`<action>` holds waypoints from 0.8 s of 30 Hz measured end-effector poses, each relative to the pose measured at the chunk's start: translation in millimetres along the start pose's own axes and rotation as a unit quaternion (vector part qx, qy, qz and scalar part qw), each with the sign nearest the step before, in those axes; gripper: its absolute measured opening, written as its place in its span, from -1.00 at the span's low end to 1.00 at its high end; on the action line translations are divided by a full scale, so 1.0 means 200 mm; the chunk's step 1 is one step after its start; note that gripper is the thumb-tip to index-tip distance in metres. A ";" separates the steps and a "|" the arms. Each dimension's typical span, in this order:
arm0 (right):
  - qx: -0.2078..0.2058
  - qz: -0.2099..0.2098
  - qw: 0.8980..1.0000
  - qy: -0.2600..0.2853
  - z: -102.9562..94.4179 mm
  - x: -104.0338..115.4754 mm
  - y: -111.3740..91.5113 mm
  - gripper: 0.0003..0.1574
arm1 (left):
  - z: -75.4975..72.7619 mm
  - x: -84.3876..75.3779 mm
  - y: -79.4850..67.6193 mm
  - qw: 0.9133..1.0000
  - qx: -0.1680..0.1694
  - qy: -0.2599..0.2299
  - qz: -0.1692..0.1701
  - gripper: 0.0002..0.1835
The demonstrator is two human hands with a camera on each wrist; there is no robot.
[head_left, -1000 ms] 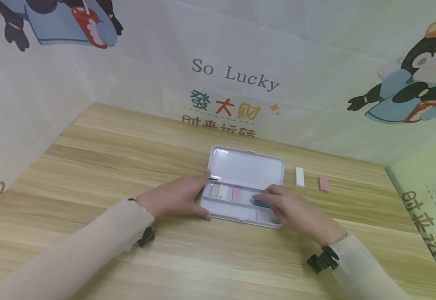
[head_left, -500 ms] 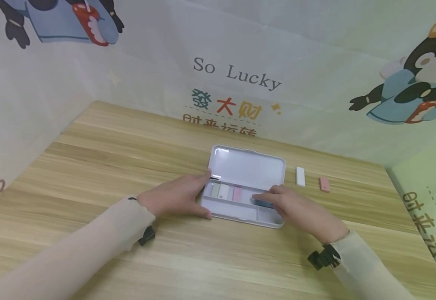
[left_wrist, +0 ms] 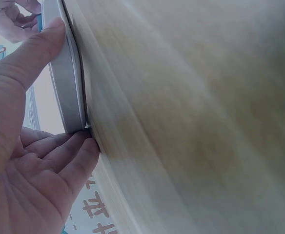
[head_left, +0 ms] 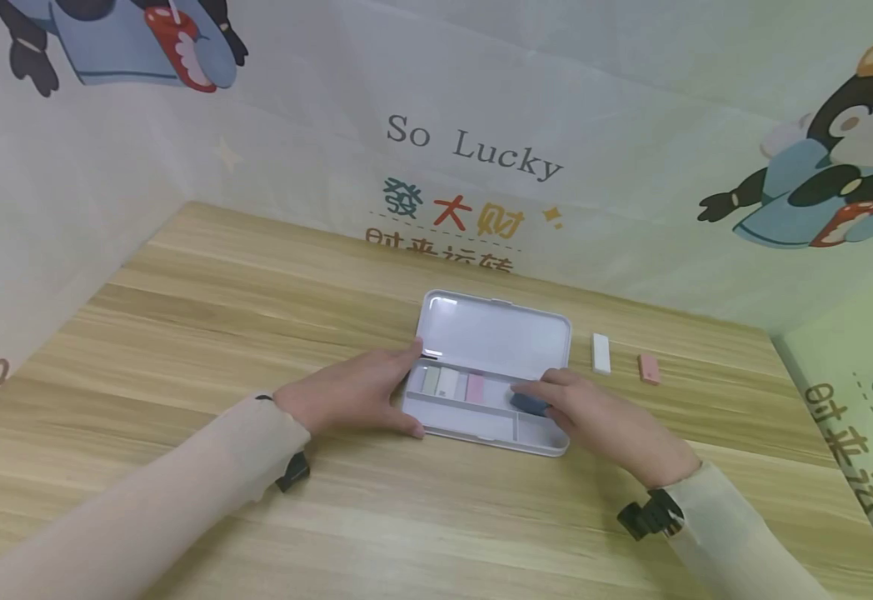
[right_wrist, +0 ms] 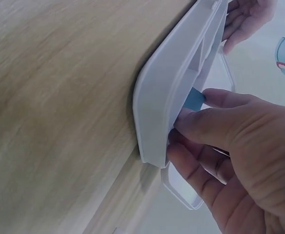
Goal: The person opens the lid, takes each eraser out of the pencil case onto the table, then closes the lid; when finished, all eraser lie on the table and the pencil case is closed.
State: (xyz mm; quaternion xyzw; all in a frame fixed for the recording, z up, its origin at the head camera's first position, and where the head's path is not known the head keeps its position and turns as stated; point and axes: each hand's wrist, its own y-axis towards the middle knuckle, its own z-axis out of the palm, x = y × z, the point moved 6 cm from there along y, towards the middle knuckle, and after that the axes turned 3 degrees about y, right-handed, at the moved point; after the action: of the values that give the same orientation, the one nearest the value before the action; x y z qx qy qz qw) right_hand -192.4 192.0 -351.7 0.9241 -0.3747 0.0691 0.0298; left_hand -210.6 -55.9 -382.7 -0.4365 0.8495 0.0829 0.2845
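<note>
An open white pencil case [head_left: 459, 417] lies on the table, its lid [head_left: 492, 333] folded back. My left hand [head_left: 354, 390] holds the case's left end, thumb at the front wall and fingers by the left side, as the left wrist view also shows. In the rear compartment lie a pale green eraser [head_left: 431, 381], a white eraser [head_left: 447, 383] and a pink eraser [head_left: 475, 388]. At that compartment's right end my right hand [head_left: 601, 421] pinches a blue eraser [head_left: 530, 404] between thumb and index finger. The right wrist view shows the blue eraser [right_wrist: 194, 99] partly hidden by the fingers.
A white eraser [head_left: 601, 353] and a darker pink eraser [head_left: 649, 368] lie on the wooden table [head_left: 294, 517] right of the case. Behind the table hangs a printed cloth [head_left: 294, 125]. The case's front tray has a divider [head_left: 516, 427].
My right index fingertip has shifted slightly right, and more of the blue eraser shows. The left hand and the case have stayed in place.
</note>
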 end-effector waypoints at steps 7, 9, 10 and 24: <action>-0.009 0.005 1.000 -0.001 0.01 -0.01 0.00 -0.39 | 0.00 0.00 0.00 1.000 0.002 -0.003 -0.005 0.27; -0.013 0.005 1.000 0.001 0.01 -0.01 0.00 -0.39 | 0.00 0.00 0.00 1.000 0.002 -0.003 -0.007 0.28; -0.016 0.005 1.000 0.004 0.01 -0.01 -0.01 -0.39 | 0.00 0.00 0.00 1.000 0.003 -0.002 -0.009 0.28; -0.100 0.039 0.973 0.206 -0.05 -0.14 -0.08 -0.41 | 0.00 0.00 0.00 1.000 0.003 -0.002 -0.008 0.27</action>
State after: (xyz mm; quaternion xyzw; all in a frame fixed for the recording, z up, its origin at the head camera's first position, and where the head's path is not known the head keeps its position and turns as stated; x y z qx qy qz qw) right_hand -202.2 225.0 -347.1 0.8670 -0.4012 0.2217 0.1956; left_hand -210.2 -56.1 -383.3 -0.4423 0.8455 0.0788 0.2885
